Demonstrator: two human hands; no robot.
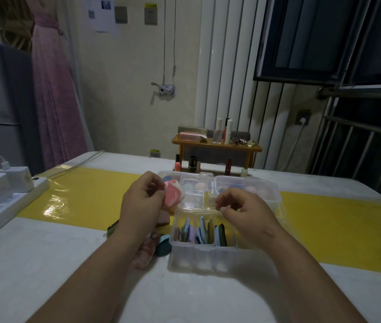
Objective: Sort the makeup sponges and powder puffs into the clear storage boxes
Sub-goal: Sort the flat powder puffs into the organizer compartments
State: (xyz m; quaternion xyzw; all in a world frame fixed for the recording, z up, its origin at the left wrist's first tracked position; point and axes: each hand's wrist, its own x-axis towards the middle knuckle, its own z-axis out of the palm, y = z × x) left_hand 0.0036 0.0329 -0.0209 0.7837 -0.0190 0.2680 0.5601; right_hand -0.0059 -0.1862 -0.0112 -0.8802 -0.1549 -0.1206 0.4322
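Pink puff [173,194] in left grip [142,203]

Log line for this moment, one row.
left hand: grips pink marbled puff | right hand: over near box, grip unclear | stored puffs: on edge | far box: sponges | loose puffs: on table

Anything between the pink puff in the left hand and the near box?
Only the right hand, above the back edge of the near box. Its top is open; the left hand grips the pink puff to its left.

Head-worn view, close, forward and down.
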